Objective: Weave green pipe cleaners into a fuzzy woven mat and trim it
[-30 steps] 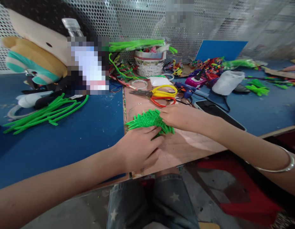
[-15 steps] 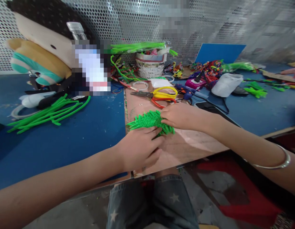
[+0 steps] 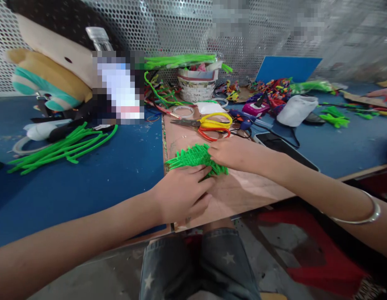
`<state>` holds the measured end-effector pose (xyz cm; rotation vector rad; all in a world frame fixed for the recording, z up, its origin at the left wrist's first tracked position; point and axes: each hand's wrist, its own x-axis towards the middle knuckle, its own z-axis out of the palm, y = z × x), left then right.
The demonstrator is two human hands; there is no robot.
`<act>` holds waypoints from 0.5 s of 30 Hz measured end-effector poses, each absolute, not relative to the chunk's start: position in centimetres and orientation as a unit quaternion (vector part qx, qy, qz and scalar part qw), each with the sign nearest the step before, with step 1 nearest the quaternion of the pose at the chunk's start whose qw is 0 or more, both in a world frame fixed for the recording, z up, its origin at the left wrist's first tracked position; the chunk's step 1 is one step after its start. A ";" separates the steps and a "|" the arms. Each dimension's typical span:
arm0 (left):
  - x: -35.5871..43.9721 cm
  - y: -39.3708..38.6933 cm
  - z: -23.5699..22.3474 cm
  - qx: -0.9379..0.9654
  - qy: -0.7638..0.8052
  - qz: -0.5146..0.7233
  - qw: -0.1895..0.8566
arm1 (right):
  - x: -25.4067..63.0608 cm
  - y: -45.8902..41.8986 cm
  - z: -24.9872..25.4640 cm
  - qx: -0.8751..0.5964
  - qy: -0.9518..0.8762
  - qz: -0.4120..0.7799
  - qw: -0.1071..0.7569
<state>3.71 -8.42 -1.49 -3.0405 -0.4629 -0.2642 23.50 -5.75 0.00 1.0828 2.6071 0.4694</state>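
Note:
A woven piece of bright green pipe cleaners (image 3: 193,155), with loose ends sticking out, lies on the brown board in front of me. My left hand (image 3: 185,191) grips its near edge, fingers curled and partly hidden. At its right side, my right hand (image 3: 229,153) pinches the weave; its fingertips are partly covered by the hand itself. Just beyond lie scissors (image 3: 199,124) with one yellow and one orange handle, blades pointing left.
Loose green pipe cleaners (image 3: 63,148) lie at the left on the blue table (image 3: 127,179). A white basket (image 3: 196,85) stands at the back. A dark phone (image 3: 287,152) lies beneath the right forearm. A stuffed toy (image 3: 52,79) and a partly blurred bottle (image 3: 99,38) are at back left.
My right hand and forearm have shifted slightly left, and more of the phone shows. Both hands keep their places on the green weave, which looks the same.

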 end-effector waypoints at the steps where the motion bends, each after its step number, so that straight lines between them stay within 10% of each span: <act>1: 3.7 -8.4 -1.5 -0.985 -0.150 -0.086 0.028 | 23.5 -5.8 0.0 0.386 0.902 0.150 0.121; 9: 3.7 -8.5 -1.7 -0.982 -0.150 -0.107 0.036 | 24.7 -4.0 1.7 0.435 0.893 -0.040 -0.109; 15: 3.6 -8.4 -1.9 -0.979 -0.139 -0.138 0.051 | 25.3 -3.8 1.8 0.436 0.891 -0.109 -0.067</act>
